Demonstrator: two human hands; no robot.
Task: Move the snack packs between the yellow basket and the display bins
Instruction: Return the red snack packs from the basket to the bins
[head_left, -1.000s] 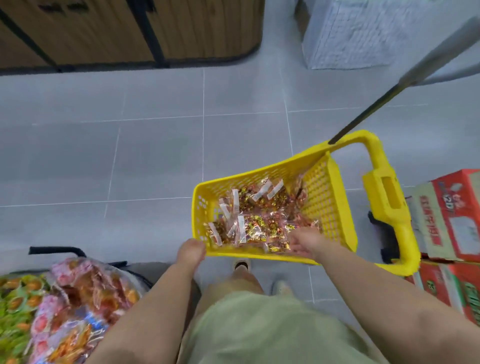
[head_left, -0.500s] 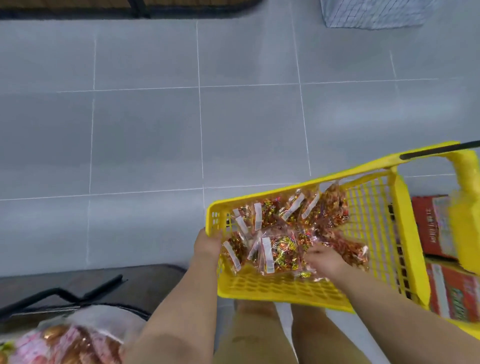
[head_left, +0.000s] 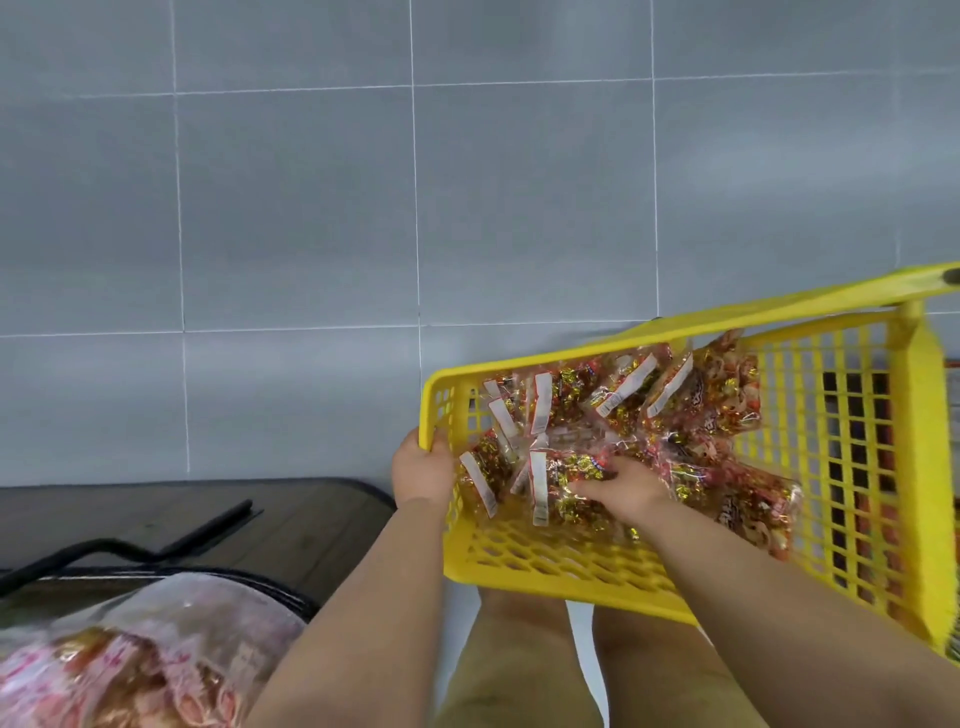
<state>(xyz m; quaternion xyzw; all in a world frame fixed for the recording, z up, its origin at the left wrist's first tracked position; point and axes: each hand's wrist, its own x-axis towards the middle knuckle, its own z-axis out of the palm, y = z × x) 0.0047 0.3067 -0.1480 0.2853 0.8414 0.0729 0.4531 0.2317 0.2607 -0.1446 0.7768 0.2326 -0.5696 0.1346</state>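
Floor (head_left: 291, 208): grey tiles fill most of the view beyond my knees.
Yellow basket (head_left: 545, 561): it sits tilted in front of me, its near wall just above my knees and its left corner in my left hand.
Display bin (head_left: 156, 649): at lower left, well apart from the basket, heaped with bagged snacks. It is blurred, so I cannot read what they are.
Dark shelf (head_left: 311, 519): it lies between the bin and my left arm, with a black bar across it.
Snack packs (head_left: 701, 415): clear bags with white labels lie piled loose in the left half of the basket. None is out of it yet.
Risk, basket: held by one corner only, it could tip further and slide the packs toward the low side, or twist out of my grip.
Risk, packs: the film looks slick and the bags overlap, so a shallow grab could drop one or drag out its neighbours.
Left hand (head_left: 422, 470): its fingers curl over the rim at the corner and grip it.
Right hand (head_left: 626, 491): it is inside the basket, fingers spread and bent down onto a labelled pack. My thumb is hidden, so I cannot tell whether I have hold of it.
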